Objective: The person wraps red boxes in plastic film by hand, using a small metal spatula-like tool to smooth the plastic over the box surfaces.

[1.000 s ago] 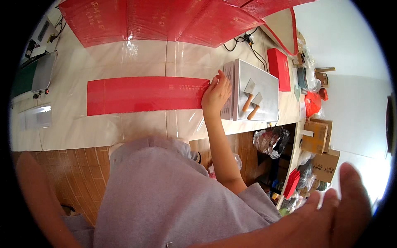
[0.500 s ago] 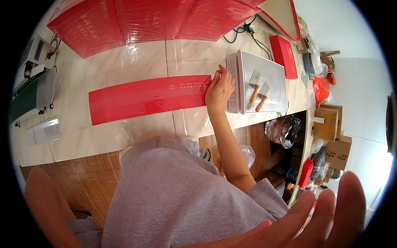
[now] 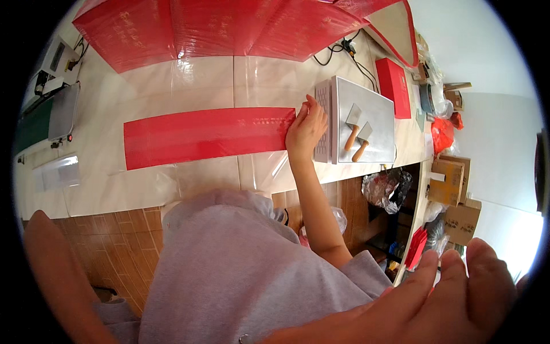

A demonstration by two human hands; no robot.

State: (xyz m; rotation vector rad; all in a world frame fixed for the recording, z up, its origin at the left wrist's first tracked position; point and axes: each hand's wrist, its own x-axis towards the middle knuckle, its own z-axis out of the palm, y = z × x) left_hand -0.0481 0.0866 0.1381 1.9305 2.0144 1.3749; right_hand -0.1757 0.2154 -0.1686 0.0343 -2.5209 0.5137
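Note:
My right hand (image 3: 307, 129) rests at the right end of a long red card strip (image 3: 206, 137) on the pale worktop (image 3: 97, 103), thumb beside the strip and fingers loosely bent, apparently gripping nothing. Just right of it is a silver flat-topped appliance (image 3: 381, 143) carrying two wooden-handled scrapers (image 3: 351, 137) (image 3: 361, 151). My left hand (image 3: 452, 286) is raised large and close to the camera at lower right, fingers apart and slightly bent; its palm is hidden, and no held thing shows.
Red plastic-wrapped packages (image 3: 212, 28) line the back. A machine (image 3: 60, 109) and clear sheet (image 3: 57, 172) lie left. Black cables (image 3: 361, 69), a red box (image 3: 392, 86) and an orange-red bag (image 3: 441, 135) are right. Cardboard boxes (image 3: 447, 180) fill a side shelf above wood-look flooring.
My left hand's fingers spread, then drew a little closer together. My right hand stays at the strip's end. The whole view has shifted slightly.

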